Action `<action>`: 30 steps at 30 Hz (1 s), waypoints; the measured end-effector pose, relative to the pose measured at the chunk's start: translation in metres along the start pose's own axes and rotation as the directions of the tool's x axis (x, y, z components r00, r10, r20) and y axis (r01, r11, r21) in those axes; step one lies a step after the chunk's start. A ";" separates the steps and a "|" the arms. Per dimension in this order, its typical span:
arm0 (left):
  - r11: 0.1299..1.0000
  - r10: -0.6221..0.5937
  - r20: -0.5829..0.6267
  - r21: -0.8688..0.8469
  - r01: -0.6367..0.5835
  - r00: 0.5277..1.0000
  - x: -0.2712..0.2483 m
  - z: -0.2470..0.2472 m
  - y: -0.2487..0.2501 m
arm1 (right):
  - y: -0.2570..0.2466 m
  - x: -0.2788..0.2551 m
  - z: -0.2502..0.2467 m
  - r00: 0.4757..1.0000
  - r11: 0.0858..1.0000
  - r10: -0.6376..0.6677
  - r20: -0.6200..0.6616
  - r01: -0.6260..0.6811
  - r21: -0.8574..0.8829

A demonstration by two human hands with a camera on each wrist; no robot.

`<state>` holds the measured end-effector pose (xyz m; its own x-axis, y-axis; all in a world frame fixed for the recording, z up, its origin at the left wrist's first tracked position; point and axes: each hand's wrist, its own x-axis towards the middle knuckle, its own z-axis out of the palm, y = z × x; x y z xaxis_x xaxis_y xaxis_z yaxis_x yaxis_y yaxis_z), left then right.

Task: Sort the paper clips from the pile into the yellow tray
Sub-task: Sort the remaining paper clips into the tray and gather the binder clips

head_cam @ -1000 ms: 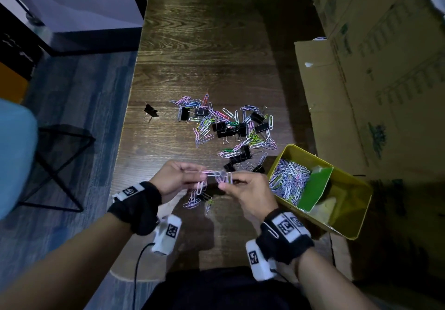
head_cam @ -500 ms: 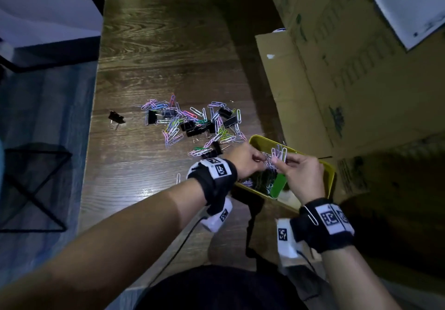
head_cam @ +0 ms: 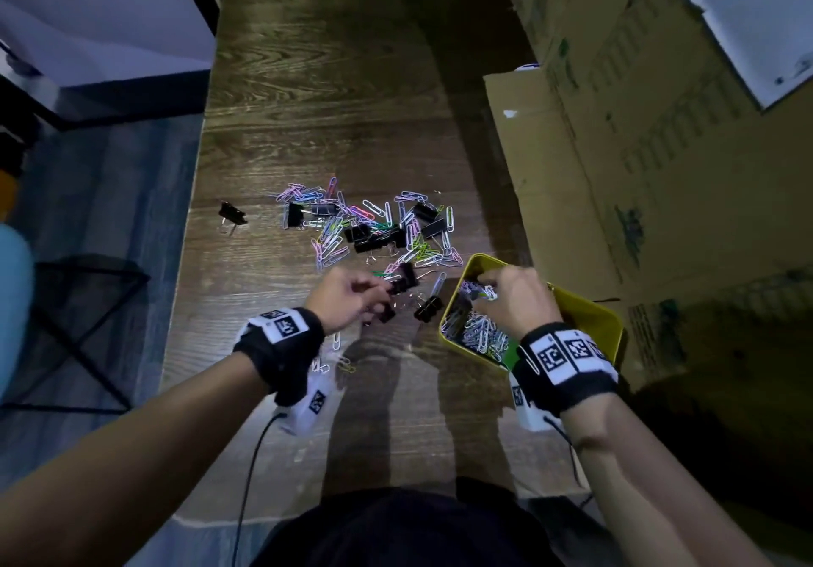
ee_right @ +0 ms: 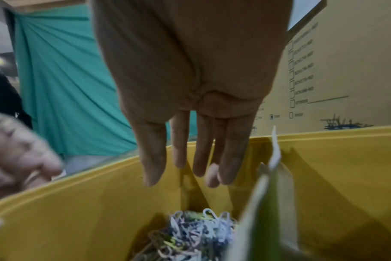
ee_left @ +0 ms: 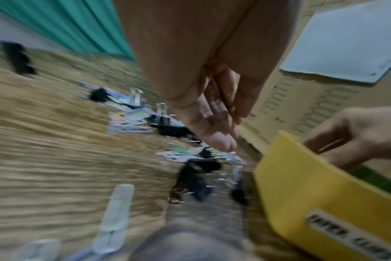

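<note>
The pile (head_cam: 374, 227) of coloured paper clips, mixed with black binder clips, lies mid-table. The yellow tray (head_cam: 589, 302) sits to its right, with a heap of paper clips (head_cam: 477, 333) in its left compartment beside a green divider card (ee_right: 263, 211). My right hand (head_cam: 490, 287) hovers over that compartment; the right wrist view shows its fingers (ee_right: 199, 159) straight, pointing down and empty above the clips (ee_right: 196, 229). My left hand (head_cam: 378, 296) is over the table just left of the tray (ee_left: 301, 185), fingers (ee_left: 214, 127) relaxed and empty above black binder clips (head_cam: 426, 309).
Tall cardboard boxes (head_cam: 616, 148) stand along the table's right side behind the tray. A lone black binder clip (head_cam: 231, 214) lies left of the pile. A few loose paper clips (head_cam: 336, 340) lie by my left wrist. The table's left edge drops to the floor.
Both hands carried linked clips from the near table to the tray. Now the right hand has let them go into it and the left hand has moved back left over the table.
</note>
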<state>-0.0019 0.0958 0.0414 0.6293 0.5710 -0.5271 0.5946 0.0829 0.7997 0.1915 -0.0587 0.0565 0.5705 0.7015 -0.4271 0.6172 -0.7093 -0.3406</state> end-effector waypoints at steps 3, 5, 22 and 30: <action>0.986 -0.047 -0.069 0.156 0.057 0.996 -0.004 -0.042 -0.041 | -0.013 -0.009 -0.002 0.992 0.998 -0.065 -0.106 0.067 0.020; 0.931 -0.034 -0.107 0.357 0.070 0.994 -0.011 -0.059 -0.060 | -0.031 -0.019 0.000 0.976 0.987 -0.140 -0.166 0.151 0.058; 0.720 0.175 -0.087 0.691 -0.067 0.981 -0.067 -0.008 -0.122 | -0.120 -0.021 0.143 0.770 0.744 -0.521 0.367 0.621 -0.247; 0.657 0.147 0.059 0.740 -0.142 0.987 -0.055 -0.008 -0.135 | -0.116 -0.023 0.152 0.903 0.931 -0.360 0.235 0.363 0.031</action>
<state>-0.1206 0.0597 -0.0355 0.7384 0.5281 -0.4195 0.6717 -0.6312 0.3878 0.0244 -0.0032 -0.0216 0.1657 0.8722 -0.4603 0.7648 -0.4084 -0.4983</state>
